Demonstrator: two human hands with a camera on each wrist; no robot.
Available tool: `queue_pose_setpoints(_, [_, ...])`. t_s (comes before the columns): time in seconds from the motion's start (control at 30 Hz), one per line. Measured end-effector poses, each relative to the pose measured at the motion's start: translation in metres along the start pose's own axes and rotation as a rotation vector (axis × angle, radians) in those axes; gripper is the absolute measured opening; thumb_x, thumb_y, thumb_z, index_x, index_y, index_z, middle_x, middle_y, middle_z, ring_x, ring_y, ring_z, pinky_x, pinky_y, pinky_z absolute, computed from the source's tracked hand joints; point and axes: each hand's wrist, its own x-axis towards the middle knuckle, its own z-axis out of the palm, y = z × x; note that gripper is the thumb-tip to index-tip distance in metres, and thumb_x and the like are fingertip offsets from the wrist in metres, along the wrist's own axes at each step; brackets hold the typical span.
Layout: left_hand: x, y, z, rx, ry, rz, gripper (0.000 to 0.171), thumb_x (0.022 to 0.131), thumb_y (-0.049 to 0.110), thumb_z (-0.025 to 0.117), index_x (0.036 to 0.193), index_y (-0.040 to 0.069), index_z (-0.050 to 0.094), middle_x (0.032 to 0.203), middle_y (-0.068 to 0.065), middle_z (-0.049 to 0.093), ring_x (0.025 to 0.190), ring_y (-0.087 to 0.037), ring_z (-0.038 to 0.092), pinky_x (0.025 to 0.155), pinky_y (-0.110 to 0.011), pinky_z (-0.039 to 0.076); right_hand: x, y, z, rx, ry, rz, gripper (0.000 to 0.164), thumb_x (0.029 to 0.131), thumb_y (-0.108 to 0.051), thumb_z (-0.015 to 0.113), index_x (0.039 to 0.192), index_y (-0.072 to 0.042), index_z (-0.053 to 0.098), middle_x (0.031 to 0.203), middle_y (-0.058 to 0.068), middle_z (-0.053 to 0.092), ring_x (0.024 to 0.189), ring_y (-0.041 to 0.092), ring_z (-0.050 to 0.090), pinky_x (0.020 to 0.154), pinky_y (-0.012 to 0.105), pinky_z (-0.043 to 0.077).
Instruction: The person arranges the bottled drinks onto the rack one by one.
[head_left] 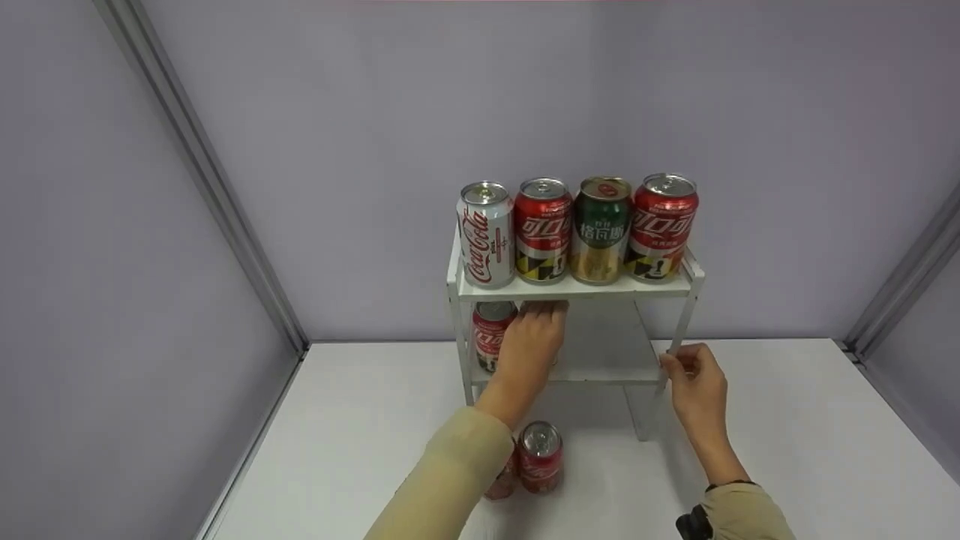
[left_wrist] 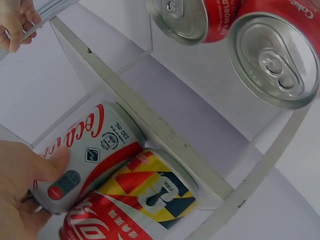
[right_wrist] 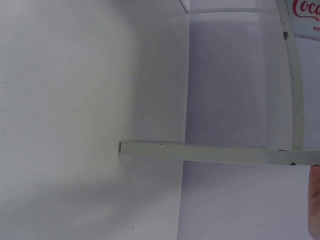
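Note:
My left hand [head_left: 531, 341] reaches onto the lower shelf of a white two-tier rack [head_left: 574, 292]. It grips a silver Coca-Cola can [left_wrist: 100, 150], which the hand mostly hides in the head view. Close beside that can stands a red cola can [head_left: 491, 334], its yellow-and-black pattern showing in the left wrist view. My right hand [head_left: 699, 386] pinches the rack's right post with thumb and fingers. Only an edge of this hand shows in the right wrist view.
On the top tier stand a white Coca-Cola can [head_left: 486, 236], two red cans [head_left: 543, 232] and a green-and-gold can [head_left: 601, 232] in a row. Two more red cans [head_left: 541, 459] stand on the white table [head_left: 375, 420] before the rack. Grey panels [head_left: 375, 150] enclose the table.

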Motion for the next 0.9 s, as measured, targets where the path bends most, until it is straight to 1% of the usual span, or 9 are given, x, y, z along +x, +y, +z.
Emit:
queue_pose_setpoints(0.1, [-0.002, -0.006, -0.001, -0.051, -0.019, 0.023, 0.019, 0.081, 0.008, 0.065, 0.099, 0.011, 0.061, 0.081, 0.000, 0.063, 0.071, -0.014, 0.060, 0.063, -0.025, 0.051, -0.001, 0.000, 0.000, -0.004, 0.001, 0.001, 0.017, 0.090, -0.018, 0.062, 0.097, -0.005, 0.055, 0.088, 0.005, 0.062, 0.078, 0.006, 0.055, 0.066, 0.014, 0.043])
queue_pose_setpoints(0.17, [-0.003, -0.010, -0.001, -0.068, -0.031, 0.044, 0.019, 0.082, 0.009, 0.065, 0.101, 0.011, 0.060, 0.082, 0.001, 0.063, 0.073, -0.014, 0.061, 0.063, -0.025, 0.051, -0.001, 0.000, 0.000, -0.015, -0.001, 0.002, 0.018, 0.090, -0.021, 0.062, 0.097, -0.005, 0.055, 0.089, 0.004, 0.062, 0.079, 0.006, 0.054, 0.066, 0.014, 0.043])
queue_pose_setpoints(0.27, [-0.004, -0.015, -0.001, -0.093, -0.054, 0.075, 0.026, 0.081, 0.005, 0.065, 0.105, 0.011, 0.058, 0.085, 0.000, 0.063, 0.076, -0.014, 0.061, 0.063, -0.026, 0.051, -0.001, 0.000, 0.000, -0.018, 0.000, -0.003, 0.019, 0.090, -0.022, 0.061, 0.097, -0.005, 0.055, 0.089, 0.004, 0.062, 0.080, 0.007, 0.054, 0.066, 0.015, 0.042])
queue_pose_setpoints(0.33, [-0.005, -0.018, -0.001, -0.103, -0.070, 0.087, 0.030, 0.079, 0.003, 0.065, 0.107, 0.012, 0.057, 0.087, 0.000, 0.063, 0.076, -0.014, 0.061, 0.061, -0.026, 0.051, -0.001, 0.000, 0.000, -0.017, 0.002, -0.005, 0.018, 0.090, -0.021, 0.062, 0.097, -0.005, 0.055, 0.089, 0.004, 0.062, 0.079, 0.007, 0.054, 0.065, 0.015, 0.042])
queue_pose_setpoints(0.5, [-0.006, -0.022, 0.002, -0.126, -0.108, 0.101, 0.035, 0.078, 0.001, 0.066, 0.110, 0.011, 0.055, 0.086, 0.000, 0.063, 0.070, -0.013, 0.060, 0.056, -0.025, 0.051, -0.001, 0.001, 0.000, 0.005, 0.000, 0.000, 0.017, 0.090, -0.019, 0.062, 0.097, -0.005, 0.056, 0.089, 0.004, 0.061, 0.079, 0.008, 0.054, 0.065, 0.015, 0.043])
queue_pose_setpoints(0.63, [-0.006, -0.024, 0.003, -0.138, -0.138, 0.096, 0.038, 0.079, 0.001, 0.065, 0.114, 0.012, 0.055, 0.087, 0.000, 0.064, 0.069, -0.012, 0.060, 0.056, -0.025, 0.051, -0.001, 0.001, 0.000, 0.006, -0.002, 0.001, 0.017, 0.090, -0.019, 0.062, 0.097, -0.005, 0.056, 0.089, 0.005, 0.061, 0.079, 0.008, 0.054, 0.065, 0.016, 0.042])
queue_pose_setpoints(0.73, [-0.007, -0.023, 0.004, -0.141, -0.133, 0.089, 0.041, 0.078, 0.001, 0.065, 0.116, 0.012, 0.054, 0.090, 0.000, 0.064, 0.071, -0.013, 0.060, 0.057, -0.025, 0.052, -0.001, 0.001, 0.000, -0.001, -0.006, -0.004, 0.017, 0.090, -0.019, 0.062, 0.097, -0.005, 0.056, 0.088, 0.005, 0.062, 0.078, 0.008, 0.055, 0.065, 0.016, 0.042])
queue_pose_setpoints(0.8, [-0.009, -0.022, 0.005, -0.140, -0.110, 0.086, 0.041, 0.078, 0.001, 0.066, 0.115, 0.012, 0.054, 0.092, 0.000, 0.064, 0.077, -0.014, 0.061, 0.061, -0.026, 0.052, -0.001, 0.001, 0.000, -0.002, -0.010, -0.006, 0.017, 0.090, -0.019, 0.062, 0.098, -0.005, 0.055, 0.089, 0.005, 0.062, 0.079, 0.008, 0.054, 0.066, 0.016, 0.042])
queue_pose_setpoints(0.9, [-0.012, -0.019, 0.007, -0.152, -0.073, 0.080, 0.044, 0.077, 0.000, 0.067, 0.116, 0.011, 0.052, 0.099, -0.001, 0.063, 0.089, -0.016, 0.061, 0.073, -0.027, 0.051, -0.001, 0.001, -0.001, 0.003, -0.016, -0.004, 0.018, 0.090, -0.019, 0.062, 0.098, -0.005, 0.055, 0.089, 0.005, 0.062, 0.080, 0.009, 0.055, 0.067, 0.017, 0.042])
